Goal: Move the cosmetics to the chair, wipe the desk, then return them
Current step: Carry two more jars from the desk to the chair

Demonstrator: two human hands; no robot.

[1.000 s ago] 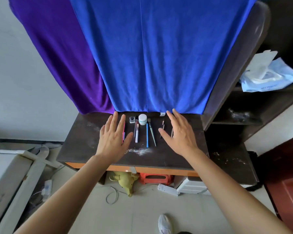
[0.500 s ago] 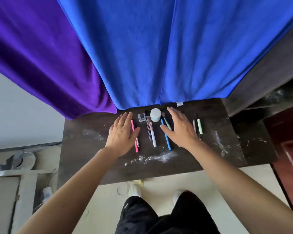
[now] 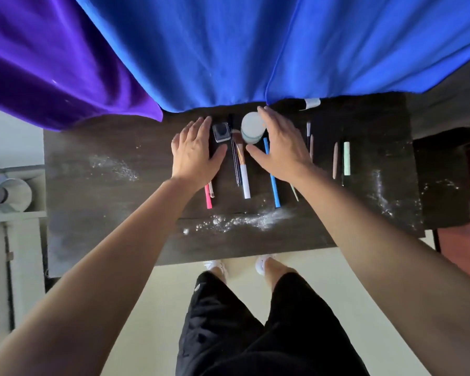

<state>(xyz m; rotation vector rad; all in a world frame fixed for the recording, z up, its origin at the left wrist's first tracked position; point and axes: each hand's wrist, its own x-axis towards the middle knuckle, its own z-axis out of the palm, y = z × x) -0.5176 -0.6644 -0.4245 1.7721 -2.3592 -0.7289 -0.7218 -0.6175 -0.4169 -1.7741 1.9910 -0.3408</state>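
Cosmetics lie in a row on the dark desk (image 3: 92, 213): a pink pencil (image 3: 208, 198), a small square jar (image 3: 220, 132), a white-handled brush (image 3: 243, 169), a round white jar (image 3: 252, 127), a blue pencil (image 3: 273, 183), a beige pencil (image 3: 335, 161) and a mint stick (image 3: 346, 158). My left hand (image 3: 194, 153) is spread flat over the pink pencil's upper end, beside the square jar. My right hand (image 3: 281, 147) is spread over the blue pencil, its fingers alongside the round jar. Neither hand holds anything. White powder (image 3: 244, 221) is spilled on the desk.
A blue cloth (image 3: 255, 50) and a purple cloth (image 3: 52, 63) hang down onto the desk's far edge. More powder (image 3: 114, 166) lies at the left and powder streaks (image 3: 383, 196) at the right. A white cabinet (image 3: 8, 240) stands at left. A reddish surface (image 3: 464, 248) sits at right.
My view has closed in and tilted down over the desk. Both hands have reached farther toward the jars at the back of the row and remain spread.
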